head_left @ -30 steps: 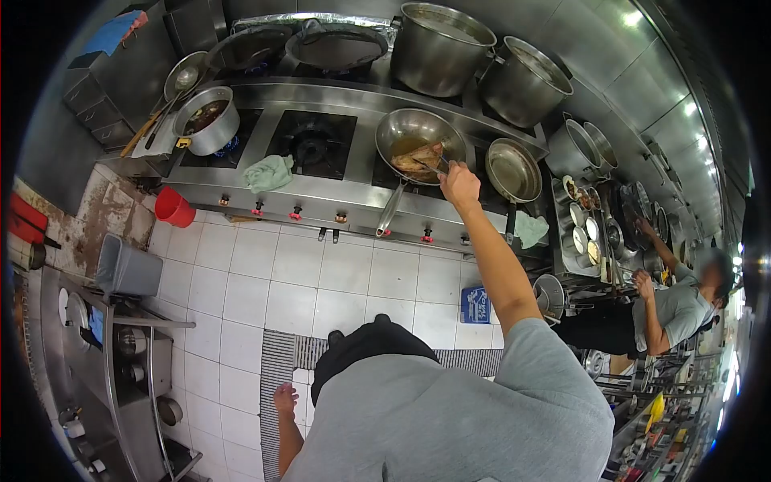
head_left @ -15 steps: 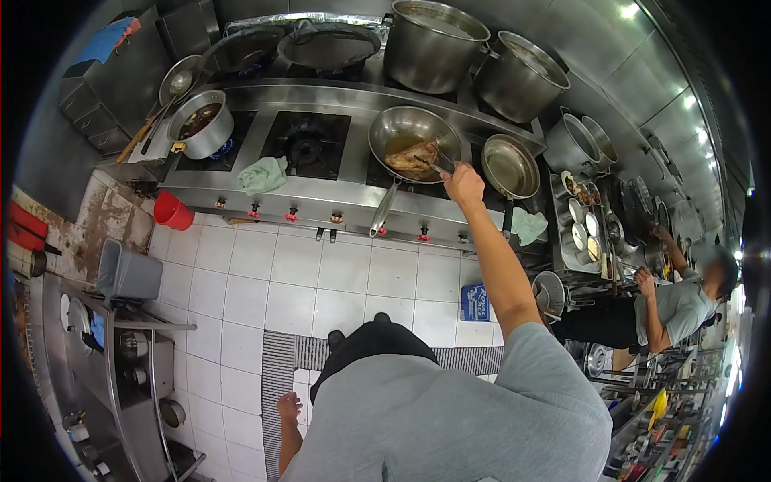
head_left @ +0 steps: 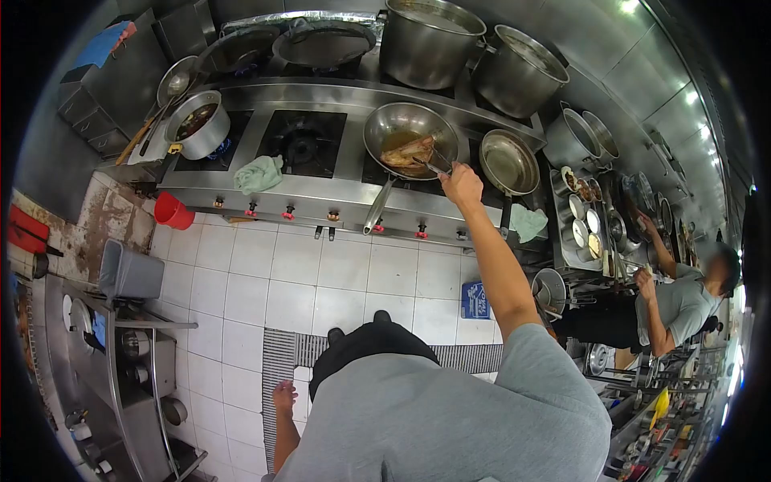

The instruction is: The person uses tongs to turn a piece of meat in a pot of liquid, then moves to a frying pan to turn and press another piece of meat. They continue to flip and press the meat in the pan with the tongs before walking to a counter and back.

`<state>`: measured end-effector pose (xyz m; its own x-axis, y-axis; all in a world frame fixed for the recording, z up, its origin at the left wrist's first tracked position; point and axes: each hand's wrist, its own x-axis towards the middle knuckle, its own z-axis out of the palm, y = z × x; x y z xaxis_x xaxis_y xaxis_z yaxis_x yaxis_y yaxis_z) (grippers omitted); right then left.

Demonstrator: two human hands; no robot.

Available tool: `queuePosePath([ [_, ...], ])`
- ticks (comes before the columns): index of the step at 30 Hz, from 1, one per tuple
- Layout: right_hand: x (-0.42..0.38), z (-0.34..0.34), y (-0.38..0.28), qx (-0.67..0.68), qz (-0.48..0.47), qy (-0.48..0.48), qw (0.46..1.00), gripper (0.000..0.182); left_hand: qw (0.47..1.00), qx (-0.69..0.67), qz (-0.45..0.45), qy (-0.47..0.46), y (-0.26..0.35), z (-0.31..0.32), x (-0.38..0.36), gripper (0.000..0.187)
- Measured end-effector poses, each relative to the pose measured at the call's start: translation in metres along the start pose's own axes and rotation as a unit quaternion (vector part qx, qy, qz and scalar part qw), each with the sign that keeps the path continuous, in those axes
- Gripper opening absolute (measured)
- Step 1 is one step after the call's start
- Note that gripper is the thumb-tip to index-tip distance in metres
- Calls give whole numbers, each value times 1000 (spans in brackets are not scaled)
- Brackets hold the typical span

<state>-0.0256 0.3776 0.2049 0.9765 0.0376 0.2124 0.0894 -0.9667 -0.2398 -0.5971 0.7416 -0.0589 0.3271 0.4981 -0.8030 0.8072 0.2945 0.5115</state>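
My right hand (head_left: 463, 185) is closed around metal tongs (head_left: 434, 167). Their tips reach into a steel frying pan (head_left: 434, 119) on the range and touch a browned piece of meat or fish (head_left: 406, 153), whose kind I cannot make out. A little oil or liquid lies under the piece. The pan's long handle (head_left: 379, 209) sticks out over the front of the stove. Low at my side, my left hand (head_left: 284, 396) hangs loosely above the floor, holding nothing, its fingers somewhat apart.
A second frying pan (head_left: 509, 163) sits right of the first. Green cloths (head_left: 259, 174) lie at the stove's edge. A pot (head_left: 200, 127) stands over a flame at left, stockpots (head_left: 430, 46) at the back. A co-worker (head_left: 679, 309) works at right.
The piece in the pan has shifted slightly and lies at a different angle, with the tongs lower against it. My left hand has risen slightly. The co-worker's arm has moved.
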Motion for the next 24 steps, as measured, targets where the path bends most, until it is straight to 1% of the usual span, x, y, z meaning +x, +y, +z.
queuePosePath([
  [3,0,-5,0,-9,9,-11,1000,36,1000,1,-7,-15,-6,-2,-1,23],
  [6,1,-11,0,-5,19,-22,1000,37,1000,-5,-22,-7,-12,-3,1,24],
  [8,4,-11,5,-11,29,-27,999,46,1000,0,-28,-5,-13,-4,0,24],
  [9,5,-12,6,-11,29,-26,999,46,999,6,-36,-3,-13,-4,0,24],
  [14,8,-20,7,-1,47,-24,999,48,1000,-6,-23,-4,-12,-1,1,23],
  [15,7,-20,7,-1,47,-24,999,48,1000,-4,-18,0,-12,0,1,21],
  [17,7,-21,6,-13,53,-21,998,41,1000,-1,-16,-1,-10,0,2,20],
  [24,3,-20,8,-8,48,-9,999,40,1000,-12,-20,-14,-7,1,2,16],
])
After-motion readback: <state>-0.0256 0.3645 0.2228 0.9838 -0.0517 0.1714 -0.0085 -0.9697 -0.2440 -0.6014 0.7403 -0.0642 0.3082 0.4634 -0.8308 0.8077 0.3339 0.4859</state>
